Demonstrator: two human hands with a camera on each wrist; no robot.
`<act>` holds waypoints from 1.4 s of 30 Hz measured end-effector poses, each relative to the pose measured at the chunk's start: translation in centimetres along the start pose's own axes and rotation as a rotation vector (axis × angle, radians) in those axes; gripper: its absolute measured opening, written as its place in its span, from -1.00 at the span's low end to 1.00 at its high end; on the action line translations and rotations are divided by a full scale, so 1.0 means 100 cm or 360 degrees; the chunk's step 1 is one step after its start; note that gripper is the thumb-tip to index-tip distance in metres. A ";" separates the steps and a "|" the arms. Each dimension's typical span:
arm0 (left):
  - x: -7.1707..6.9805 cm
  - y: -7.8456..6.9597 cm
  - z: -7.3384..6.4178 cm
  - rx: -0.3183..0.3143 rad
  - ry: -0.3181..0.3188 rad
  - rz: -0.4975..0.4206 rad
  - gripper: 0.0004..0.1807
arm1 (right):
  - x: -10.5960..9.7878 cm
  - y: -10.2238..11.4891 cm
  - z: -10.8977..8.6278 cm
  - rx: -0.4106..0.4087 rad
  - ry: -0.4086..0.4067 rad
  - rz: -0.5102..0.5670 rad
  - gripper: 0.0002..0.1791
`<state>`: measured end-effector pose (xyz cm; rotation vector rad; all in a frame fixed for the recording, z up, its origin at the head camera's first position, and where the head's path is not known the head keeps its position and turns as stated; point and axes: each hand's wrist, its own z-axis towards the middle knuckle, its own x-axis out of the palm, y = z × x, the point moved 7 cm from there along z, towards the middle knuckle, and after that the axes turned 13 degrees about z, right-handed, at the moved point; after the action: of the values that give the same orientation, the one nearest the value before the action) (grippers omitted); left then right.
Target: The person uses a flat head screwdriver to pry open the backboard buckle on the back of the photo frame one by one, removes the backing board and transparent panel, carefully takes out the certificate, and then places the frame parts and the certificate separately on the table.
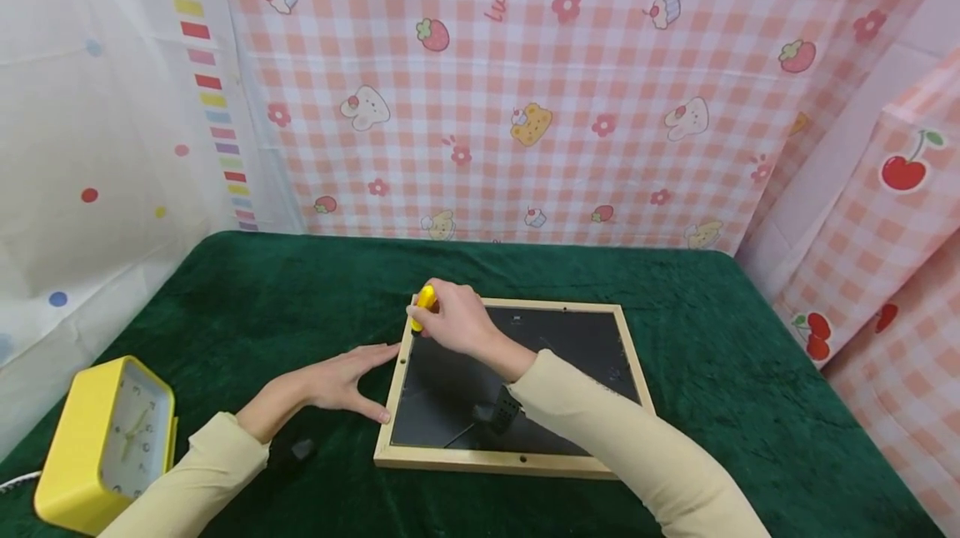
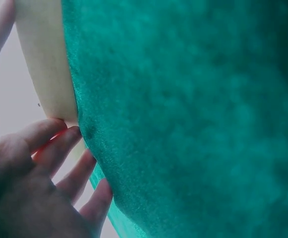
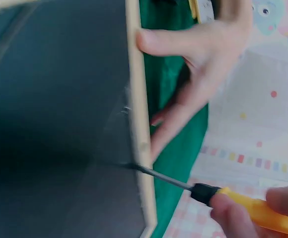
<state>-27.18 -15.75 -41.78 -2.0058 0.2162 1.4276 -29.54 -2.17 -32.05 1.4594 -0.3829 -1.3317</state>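
Note:
A wooden picture frame (image 1: 450, 460) lies face down on the green cloth, its black backing board (image 1: 442, 405) upward. My right hand (image 1: 456, 320) grips the yellow handle of a screwdriver (image 3: 258, 210) above the frame's far left corner. In the right wrist view, the metal shaft reaches the inner edge of the wooden border, where the board meets it. Spread along the outside of the left border, my left hand (image 1: 337, 381) touches the wood with its thumb and forefinger. Its other fingers (image 2: 77, 178) extend fairly straight beside the frame.
A yellow alarm clock (image 1: 82, 438) stands at the near left, with a white cord (image 1: 18, 481) behind it. Green cloth (image 1: 720, 371) covers the table around the frame. A checked pink curtain (image 1: 487, 105) hangs along the back.

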 end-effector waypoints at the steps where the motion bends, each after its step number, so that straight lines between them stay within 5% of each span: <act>1: 0.000 0.000 0.000 -0.0006 0.0003 0.0002 0.05 | 0.001 0.001 0.002 0.0009 0.0020 -0.0011 -0.82; 14: 0.002 0.002 0.002 0.0020 0.0008 -0.0004 0.05 | 0.007 0.013 0.011 -0.0031 0.0024 -0.0254 -0.77; 24: 0.000 -0.001 0.000 -0.0005 0.0023 -0.0010 0.05 | 0.006 0.003 0.009 0.0054 0.0068 -0.0142 -0.77; 36: 0.002 0.003 0.000 -0.0083 0.0060 -0.0035 0.07 | 0.006 0.002 0.008 -0.0022 0.0152 -0.0152 -0.80; 42: 0.002 0.003 0.000 -0.0105 0.0074 -0.0044 0.09 | -0.002 0.005 0.003 -0.0132 0.0059 -0.0196 -0.79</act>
<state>-27.24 -15.91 -42.06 -2.0886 0.1626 1.3884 -29.71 -2.33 -31.49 1.4552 -0.2137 -1.3992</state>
